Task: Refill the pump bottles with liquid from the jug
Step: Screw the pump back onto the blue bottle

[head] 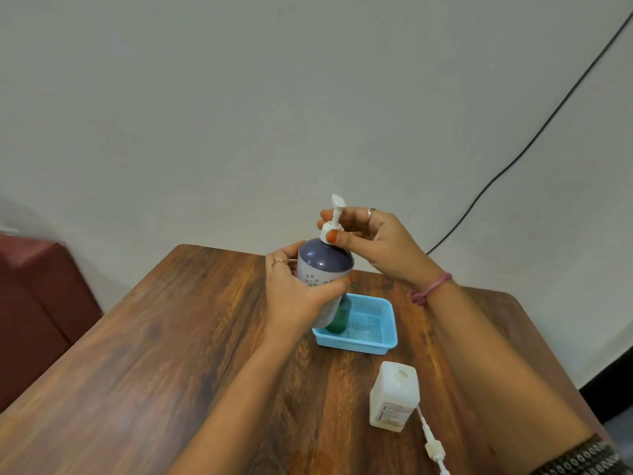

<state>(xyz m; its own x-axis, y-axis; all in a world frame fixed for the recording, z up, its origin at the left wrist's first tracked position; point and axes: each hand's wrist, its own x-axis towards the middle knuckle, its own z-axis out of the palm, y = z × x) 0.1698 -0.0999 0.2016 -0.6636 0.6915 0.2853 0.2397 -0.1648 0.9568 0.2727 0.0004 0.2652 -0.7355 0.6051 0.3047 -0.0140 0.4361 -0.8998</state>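
My left hand point(294, 296) grips a purple-and-white pump bottle point(323, 265), held up above the table. Around the white pump head point(334, 217) on its neck, my right hand point(376, 241) pinches the collar with fingers and thumb. Behind the held bottle, a green bottle point(340, 315) stands in a light blue basket point(373, 347), partly hidden. A white square bottle point(394, 395) stands on the table near me with its top open. Its white pump with tube point(432, 447) lies on the table beside it.
The brown wooden table point(171, 354) fills the lower view. A dark red seat point(34, 303) sits at the left. A black cable point(513, 159) runs down the grey wall at the right.
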